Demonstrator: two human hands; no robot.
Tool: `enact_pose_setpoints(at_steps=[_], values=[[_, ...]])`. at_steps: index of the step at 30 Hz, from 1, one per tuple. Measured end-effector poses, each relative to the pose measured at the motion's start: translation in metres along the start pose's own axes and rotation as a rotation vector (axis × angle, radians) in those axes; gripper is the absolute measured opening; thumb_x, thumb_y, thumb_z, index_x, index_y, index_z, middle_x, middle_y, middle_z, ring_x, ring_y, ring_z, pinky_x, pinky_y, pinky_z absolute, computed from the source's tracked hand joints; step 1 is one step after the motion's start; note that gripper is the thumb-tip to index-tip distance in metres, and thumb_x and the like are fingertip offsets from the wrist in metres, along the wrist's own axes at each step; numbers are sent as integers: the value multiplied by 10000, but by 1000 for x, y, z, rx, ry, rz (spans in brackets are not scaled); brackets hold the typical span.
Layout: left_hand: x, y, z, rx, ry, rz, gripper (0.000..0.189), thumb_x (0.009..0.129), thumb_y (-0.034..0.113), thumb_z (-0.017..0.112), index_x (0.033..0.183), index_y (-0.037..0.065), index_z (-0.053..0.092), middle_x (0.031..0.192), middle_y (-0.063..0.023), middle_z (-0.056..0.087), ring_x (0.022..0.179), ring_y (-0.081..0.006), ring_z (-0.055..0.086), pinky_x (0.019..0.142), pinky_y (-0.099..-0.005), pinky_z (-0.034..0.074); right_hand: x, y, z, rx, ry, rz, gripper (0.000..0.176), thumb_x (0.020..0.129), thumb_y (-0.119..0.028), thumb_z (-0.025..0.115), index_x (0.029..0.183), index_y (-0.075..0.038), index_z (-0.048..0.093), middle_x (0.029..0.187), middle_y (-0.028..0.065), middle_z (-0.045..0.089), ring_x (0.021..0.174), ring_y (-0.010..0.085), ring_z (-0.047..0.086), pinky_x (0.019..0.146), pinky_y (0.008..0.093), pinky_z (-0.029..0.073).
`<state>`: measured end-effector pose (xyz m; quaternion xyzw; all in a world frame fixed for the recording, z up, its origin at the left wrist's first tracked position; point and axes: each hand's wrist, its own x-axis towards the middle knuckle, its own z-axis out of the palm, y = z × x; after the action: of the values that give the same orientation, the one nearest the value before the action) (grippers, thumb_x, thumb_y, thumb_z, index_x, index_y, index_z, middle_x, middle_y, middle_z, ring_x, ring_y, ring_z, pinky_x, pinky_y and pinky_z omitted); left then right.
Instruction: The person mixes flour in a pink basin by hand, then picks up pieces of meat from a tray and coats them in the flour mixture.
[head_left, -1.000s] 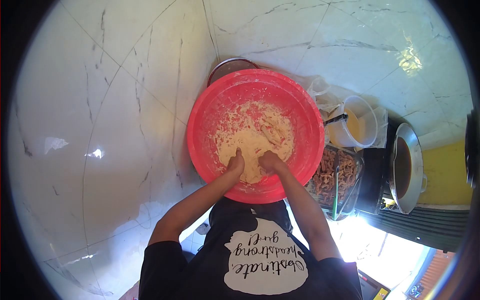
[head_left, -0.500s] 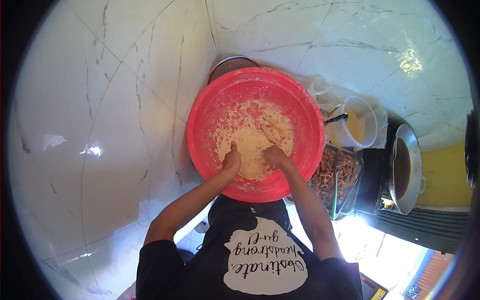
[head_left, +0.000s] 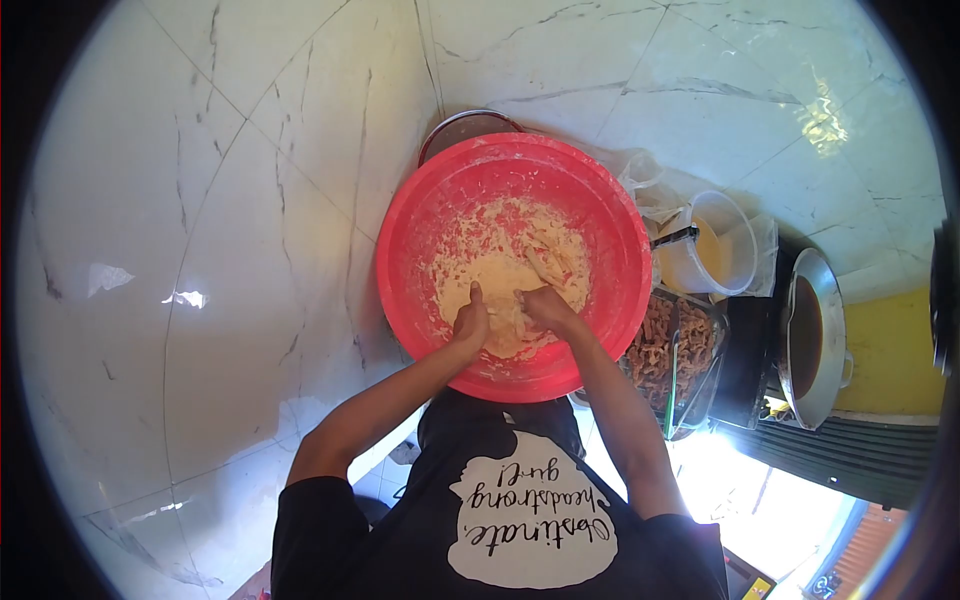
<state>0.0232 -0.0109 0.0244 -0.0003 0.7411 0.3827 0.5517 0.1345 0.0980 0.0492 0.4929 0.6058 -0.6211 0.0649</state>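
Observation:
A wide red basin (head_left: 400, 235) holds a pale, flour-like mix (head_left: 490, 270), powdery with crumbs. Both my hands are down in it, near the basin's close side. My left hand (head_left: 472, 322) has its thumb raised and apart, while its other fingers are partly hidden in the mix. To its right, my right hand (head_left: 545, 308) has its fingers curled into the mix; whatever they hold is hidden. Loose, disturbed mix lies between the two hands. Just beyond my right hand lie some flour-coated strips (head_left: 545, 265).
Right of the basin stands a clear tub (head_left: 741, 262) with yellowish liquid and a black-handled utensil (head_left: 675, 237). Nearer me, a clear container (head_left: 712, 345) holds brown fried pieces (head_left: 660, 345) and green-handled tongs (head_left: 671, 385). Farther right is a wide metal pan (head_left: 828, 340) with dark liquid. Marbled tile walls (head_left: 270, 200) stand behind and left.
My hands have shifted slightly. My left hand has moved a little to the right, and the mix between the hands is more broken up.

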Motion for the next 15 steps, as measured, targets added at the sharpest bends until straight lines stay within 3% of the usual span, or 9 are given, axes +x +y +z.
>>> enact_pose_setpoints(at_steps=[1,3,4,6,10,12,13,15], values=[[8,-7,-3,-2,0,0,768,859,603,204,1145,-43,504,1164,-214,511,1097,-326,480,905,-394,363,8,12,-6,-2,0,0,362,860,-283,415,812,38,575,712,129,586,628,203,579,567,351,509],[39,-24,-5,44,34,46,761,860,598,211,1158,-44,490,1166,-213,511,1097,-324,480,902,-388,365,31,37,-11,-546,112,-153,384,855,-303,430,846,47,586,769,153,602,684,232,607,569,364,520],[55,-35,0,44,34,46,761,860,598,211,1158,-44,490,1166,-213,511,1097,-324,480,902,-388,365,29,36,-7,-546,112,-153,384,855,-303,430,846,47,586,769,153,602,684,232,607,569,364,520],[81,-49,14,-244,-14,-106,747,863,587,222,1161,-47,483,1158,-211,515,1081,-323,490,889,-384,374,23,29,6,-430,37,109,407,852,-326,443,901,52,585,773,172,610,728,255,622,546,374,519],[17,1,33,-301,-38,-187,732,865,577,237,1129,-50,505,1141,-225,519,1055,-325,504,875,-386,381,15,13,30,-143,59,157,378,828,-268,437,909,74,575,828,241,612,804,286,623,613,391,502],[7,11,33,-65,112,-54,743,861,588,230,1099,-51,526,1133,-233,520,1036,-332,514,872,-396,381,31,26,32,-132,178,-142,378,863,-306,429,922,38,572,731,134,572,650,240,584,509,349,500],[2,13,31,-67,112,-57,743,861,588,230,1099,-51,526,1133,-233,520,1036,-332,514,872,-396,381,22,16,28,-133,176,-140,378,863,-306,429,922,38,572,731,134,572,650,240,584,509,349,500],[-7,14,22,-40,124,94,755,859,597,215,1071,-48,543,1110,-226,536,1027,-335,518,873,-398,378,3,-4,16,268,80,96,378,870,-313,421,914,30,575,702,117,542,643,225,558,582,349,499]])
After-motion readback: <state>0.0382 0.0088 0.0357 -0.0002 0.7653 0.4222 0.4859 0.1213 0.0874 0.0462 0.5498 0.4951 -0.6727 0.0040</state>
